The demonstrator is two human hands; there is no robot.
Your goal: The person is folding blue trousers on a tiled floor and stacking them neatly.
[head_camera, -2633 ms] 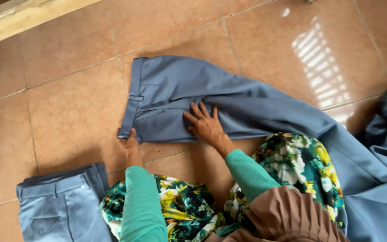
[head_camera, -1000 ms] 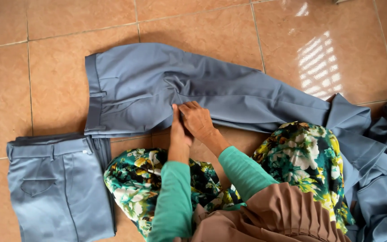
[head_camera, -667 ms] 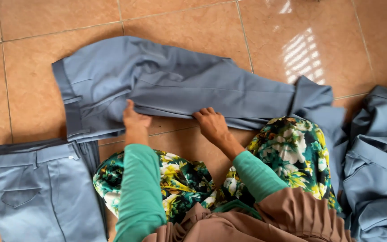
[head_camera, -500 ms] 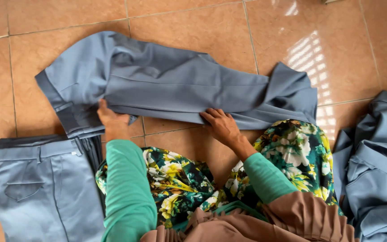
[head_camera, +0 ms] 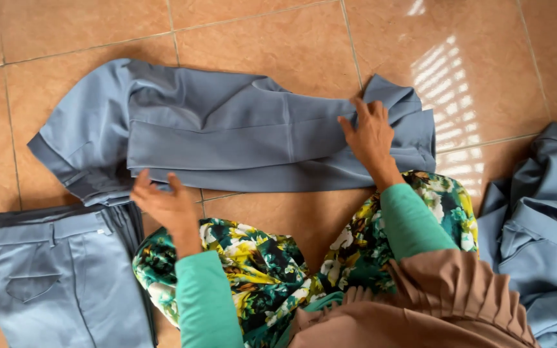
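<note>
Grey-blue trousers [head_camera: 227, 135] lie across the tiled floor, folded lengthwise and doubled over at the right end. My right hand [head_camera: 370, 132] rests flat with spread fingers on that doubled right end. My left hand [head_camera: 162, 201] hovers open at the near edge of the trousers, by the waistband at the left, fingers apart, holding nothing. Both arms wear green sleeves.
A folded pair of matching grey-blue trousers [head_camera: 59, 277] lies at the lower left. More grey-blue garments [head_camera: 543, 225] are heaped at the right. My floral-skirted knees [head_camera: 278, 270] are just below the trousers. The floor is orange tile [head_camera: 278, 38].
The trouser legs have been folded over from the right toward the waistband. My right hand moved right onto the fold; my left hand let go of the waistband edge and opened.
</note>
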